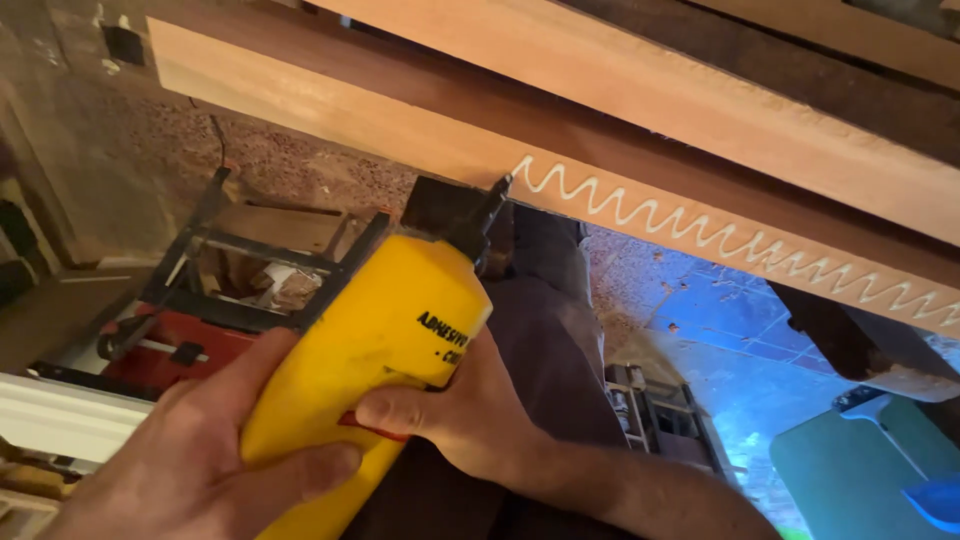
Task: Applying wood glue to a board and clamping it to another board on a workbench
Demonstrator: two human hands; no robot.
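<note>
A yellow glue bottle (pixel 385 330) with a black cap and nozzle (pixel 455 212) is gripped by both of my hands. My left hand (pixel 170 455) wraps the bottle's lower body from the left. My right hand (pixel 465 405) presses its side from the right, thumb across the front. The nozzle tip touches the narrow edge of a long wooden board (pixel 330 105) that runs diagonally across the view. A white zigzag line of glue (pixel 700 228) lies along that edge from the nozzle to the right.
A second, wider board (pixel 700 85) lies above the first. Below left stands a red machine with a black metal frame (pixel 185 345). My dark trouser leg (pixel 550 320) is under the board. Blue-lit floor (pixel 730 330), a rusty dark bracket (pixel 850 345) and a green object (pixel 850 470) sit at right.
</note>
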